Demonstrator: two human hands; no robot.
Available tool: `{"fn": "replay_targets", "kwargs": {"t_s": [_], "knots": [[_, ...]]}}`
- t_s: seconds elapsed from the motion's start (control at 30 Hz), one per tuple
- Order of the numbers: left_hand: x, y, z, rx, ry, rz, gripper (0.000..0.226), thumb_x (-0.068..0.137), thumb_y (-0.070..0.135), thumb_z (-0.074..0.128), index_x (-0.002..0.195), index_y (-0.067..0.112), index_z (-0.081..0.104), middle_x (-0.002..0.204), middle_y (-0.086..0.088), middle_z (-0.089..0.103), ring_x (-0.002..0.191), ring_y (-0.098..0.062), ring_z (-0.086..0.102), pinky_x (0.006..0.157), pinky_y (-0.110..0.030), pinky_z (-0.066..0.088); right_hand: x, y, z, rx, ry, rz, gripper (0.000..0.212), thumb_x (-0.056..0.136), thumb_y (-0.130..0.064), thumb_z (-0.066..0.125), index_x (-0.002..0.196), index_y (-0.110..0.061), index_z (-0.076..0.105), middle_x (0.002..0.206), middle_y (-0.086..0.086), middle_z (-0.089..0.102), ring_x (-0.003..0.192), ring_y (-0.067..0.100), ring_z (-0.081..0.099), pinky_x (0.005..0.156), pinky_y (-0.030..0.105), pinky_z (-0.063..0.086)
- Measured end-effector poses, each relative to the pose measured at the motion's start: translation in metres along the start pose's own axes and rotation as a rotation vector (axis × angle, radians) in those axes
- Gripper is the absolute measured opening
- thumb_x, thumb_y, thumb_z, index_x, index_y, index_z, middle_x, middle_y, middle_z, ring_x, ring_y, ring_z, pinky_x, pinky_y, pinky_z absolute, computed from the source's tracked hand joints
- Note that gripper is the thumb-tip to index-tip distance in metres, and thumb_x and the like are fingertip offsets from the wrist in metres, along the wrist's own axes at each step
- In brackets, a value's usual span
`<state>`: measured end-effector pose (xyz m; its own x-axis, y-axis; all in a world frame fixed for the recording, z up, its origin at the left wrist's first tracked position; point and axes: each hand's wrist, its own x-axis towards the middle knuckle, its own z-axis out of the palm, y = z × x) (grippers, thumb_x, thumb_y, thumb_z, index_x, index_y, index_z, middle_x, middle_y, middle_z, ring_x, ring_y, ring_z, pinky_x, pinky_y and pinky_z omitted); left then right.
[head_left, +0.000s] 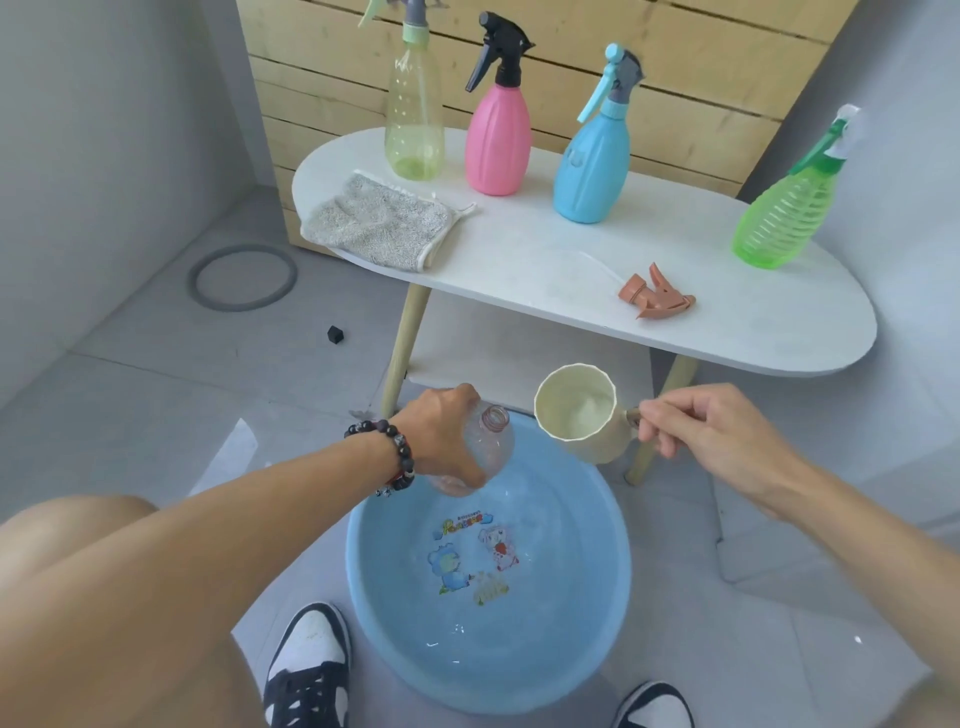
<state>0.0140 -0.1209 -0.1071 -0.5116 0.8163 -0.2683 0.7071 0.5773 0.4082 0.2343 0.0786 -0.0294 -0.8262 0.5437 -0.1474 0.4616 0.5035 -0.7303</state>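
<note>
My left hand (441, 431) grips a clear pinkish bottle (488, 447) without a cap, tilted with its open neck pointing up and right, above the far edge of a blue basin (374, 597). My right hand (696, 431) pinches the handle of a cream cup (582, 415), held tipped beside the bottle's neck, its mouth facing me. The basin stands on the floor between my feet and holds shallow water over cartoon pictures. A brownish-pink spray head (657, 296) with its thin tube lies loose on the white table (545, 260).
On the table stand a pale yellow-green spray bottle (414, 119), a pink one (497, 140), a blue one (592, 166) and a bright green one (784, 208), beside a grey cloth (379, 223). A grey ring (242, 278) and a small black cube (336, 334) lie on the floor.
</note>
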Motion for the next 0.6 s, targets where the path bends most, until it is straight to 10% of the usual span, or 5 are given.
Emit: {"fn": "replay_targets", "kwargs": {"t_s": [0.6], "knots": [[0.001,0.009,0.01,-0.061,-0.048,0.062,0.097,0.059,0.049,0.09,0.14,0.017,0.046,0.126,0.002,0.059,0.11,-0.017,0.055,0.081,-0.026,0.049,-0.012,-0.032,0.041,-0.121,0.372,-0.034,0.039,0.092,-0.026,0.064,0.064,0.001,0.061,0.054,0.011,0.043,0.053,0.014,0.032,0.051,0.025,0.028]]}}
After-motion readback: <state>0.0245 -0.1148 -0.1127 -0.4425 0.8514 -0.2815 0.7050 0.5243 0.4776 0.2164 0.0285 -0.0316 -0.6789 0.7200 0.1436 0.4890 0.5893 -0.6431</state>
